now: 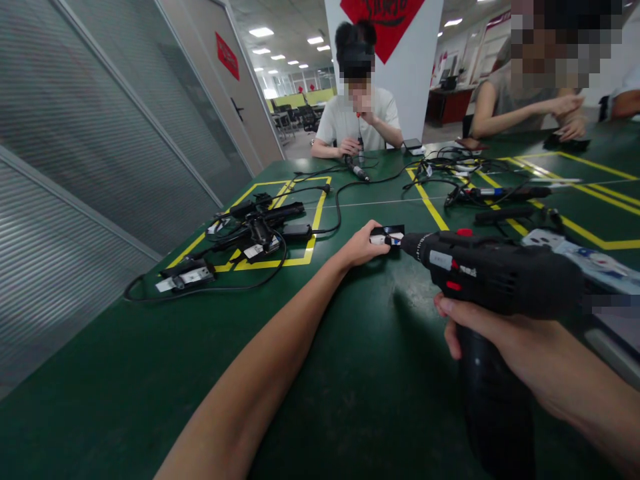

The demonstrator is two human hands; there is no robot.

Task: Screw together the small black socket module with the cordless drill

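Note:
My right hand (480, 323) is wrapped round the handle of a black cordless drill (500, 270) with red details, and its chuck points left. The chuck's tip is at a small black box-like part with a white label (395, 233); whether it touches cannot be made out. My left hand (367, 244) grips that part from its left side and presses it on the green table (350, 360). The left fingertips are partly hidden behind the part.
Black devices and cables (260, 230) lie inside yellow tape at the left. More cables (450, 163) and a black tool (500, 193) lie at the right. One person (357, 113) sits opposite holding a tool, another person (525, 107) sits at the right.

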